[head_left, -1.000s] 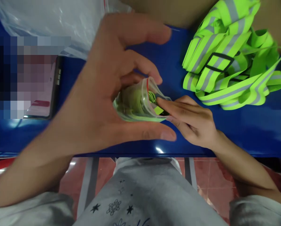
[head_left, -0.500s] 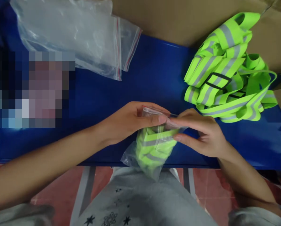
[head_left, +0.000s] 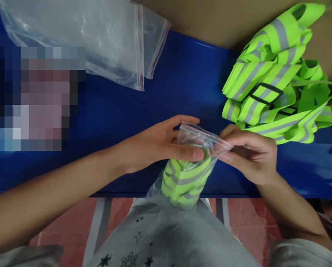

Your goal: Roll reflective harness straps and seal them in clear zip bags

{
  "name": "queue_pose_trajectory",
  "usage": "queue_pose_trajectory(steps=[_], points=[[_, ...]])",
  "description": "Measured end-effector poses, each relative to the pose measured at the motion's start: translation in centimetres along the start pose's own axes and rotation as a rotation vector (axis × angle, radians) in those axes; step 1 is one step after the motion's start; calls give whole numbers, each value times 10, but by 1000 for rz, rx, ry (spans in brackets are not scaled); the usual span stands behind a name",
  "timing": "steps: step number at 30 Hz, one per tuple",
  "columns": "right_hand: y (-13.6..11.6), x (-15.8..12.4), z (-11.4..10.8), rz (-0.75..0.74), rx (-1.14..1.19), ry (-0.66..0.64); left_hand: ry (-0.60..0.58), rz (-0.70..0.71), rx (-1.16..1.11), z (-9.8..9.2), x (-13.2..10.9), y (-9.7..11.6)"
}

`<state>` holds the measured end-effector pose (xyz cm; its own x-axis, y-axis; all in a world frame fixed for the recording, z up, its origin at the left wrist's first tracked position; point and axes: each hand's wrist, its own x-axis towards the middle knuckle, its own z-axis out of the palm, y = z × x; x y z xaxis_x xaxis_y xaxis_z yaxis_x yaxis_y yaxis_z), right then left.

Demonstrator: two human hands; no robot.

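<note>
A clear zip-lock bag hangs at the table's front edge, its zip strip slanting down to the right. Rolled neon-yellow reflective strap with grey stripes fills its lower part. My left hand grips the bag near the mouth, thumb across the front and fingers behind, the index finger raised off the plastic. At the other end of the zip strip, my right hand pinches the bag's corner between thumb and fingers. Whether the zip is fully sealed cannot be made out.
A heap of the same reflective straps with black buckles lies at the right of the blue table. Flat zip-lock bags with red lines are at the back left. Brown cardboard stands behind. A blurred-out patch covers the left side.
My right hand has slid rightward to the bag's corner, drawing the zip strip out straighter. My left index finger has lifted from the plastic. The view has shifted slightly.
</note>
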<state>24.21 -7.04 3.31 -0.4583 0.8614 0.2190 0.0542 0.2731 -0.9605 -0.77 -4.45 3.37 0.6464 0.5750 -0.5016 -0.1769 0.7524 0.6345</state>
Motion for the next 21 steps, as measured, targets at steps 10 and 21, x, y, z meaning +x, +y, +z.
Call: queue_pose_trajectory(steps=[10,21], points=[[1,6,-3,184,-237,191,26,112,108,-6,0,-2],[4,9,-6,402,76,189,22,186,60,-4,3,2]])
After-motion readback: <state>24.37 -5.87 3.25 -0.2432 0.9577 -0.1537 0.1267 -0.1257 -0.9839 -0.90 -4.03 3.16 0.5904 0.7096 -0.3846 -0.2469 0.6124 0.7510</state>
